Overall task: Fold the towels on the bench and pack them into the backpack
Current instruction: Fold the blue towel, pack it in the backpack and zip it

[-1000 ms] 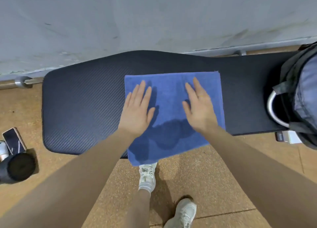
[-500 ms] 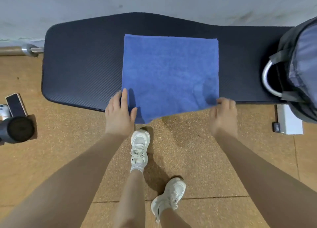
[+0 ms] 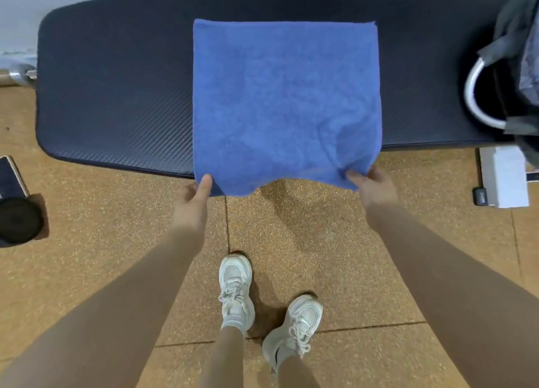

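Two hands hold the near corners of a blue towel spread across a dark desk.

The towel [image 3: 285,101] lies flat in the centre of the frame on the padded desk [image 3: 116,90], its near edge hanging just past the desk's front. The left hand [image 3: 192,200] pinches the lower left corner, thumb on top; the right hand [image 3: 373,189] pinches the lower right corner, where the cloth wrinkles. A grey backpack [image 3: 522,54] sits on the desk at the upper right edge. Two white shoes [image 3: 236,291] stand on the tan floor [image 3: 350,256] at lower centre.
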The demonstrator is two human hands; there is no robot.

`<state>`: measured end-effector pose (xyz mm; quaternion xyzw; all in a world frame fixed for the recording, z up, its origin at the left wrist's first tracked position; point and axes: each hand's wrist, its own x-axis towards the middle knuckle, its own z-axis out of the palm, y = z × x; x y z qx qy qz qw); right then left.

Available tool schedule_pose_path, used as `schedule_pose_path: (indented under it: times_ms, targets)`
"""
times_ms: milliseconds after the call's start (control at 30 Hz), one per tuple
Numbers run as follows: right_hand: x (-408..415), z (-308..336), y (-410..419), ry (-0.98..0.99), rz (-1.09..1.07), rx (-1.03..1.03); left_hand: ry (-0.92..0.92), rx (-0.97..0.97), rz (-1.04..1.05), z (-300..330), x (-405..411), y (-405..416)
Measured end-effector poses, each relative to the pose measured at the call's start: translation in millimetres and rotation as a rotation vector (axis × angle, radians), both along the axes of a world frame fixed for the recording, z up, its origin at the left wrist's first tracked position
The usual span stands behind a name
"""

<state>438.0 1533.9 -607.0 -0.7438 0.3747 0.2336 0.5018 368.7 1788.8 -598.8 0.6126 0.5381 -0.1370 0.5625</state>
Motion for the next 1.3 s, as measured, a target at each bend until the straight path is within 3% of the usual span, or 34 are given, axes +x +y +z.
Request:
schedule_pose_path:
  times_ms: [300, 433, 600, 733, 933, 1067, 1167, 1300]
  targets:
    - [-29, 52, -11, -0.049, 0.102, -0.137, -0.090, -0.332, -0.139, 53, -14, 26]
    - [-21, 105, -13, -0.090, 0.055, -0.064, -0.091, -0.122, -0.133, 99, -8, 23]
    - [-7, 153, -13, -0.105, 0.060, 0.003, -0.227, 0.054, -0.163, 153, 9, 17]
    - [15, 176, -13, -0.141, 0.011, 0.158, -0.278, 0.054, -0.115, 181, 35, 15]
    - [59, 180, -8, -0.081, -0.081, 0.354, -0.188, 0.316, -0.487, 171, 75, 27]
    - [87, 150, 0, -0.097, 0.191, 0.073, -0.191, 0.379, -0.586, 148, 117, 40]
    - [110, 127, 8, -0.101, 0.136, -0.127, -0.210, 0.407, -0.645, 131, 146, 48]
    - [138, 101, 13, -0.102, 0.183, -0.248, -0.198, 0.302, -0.578, 102, 182, 54]
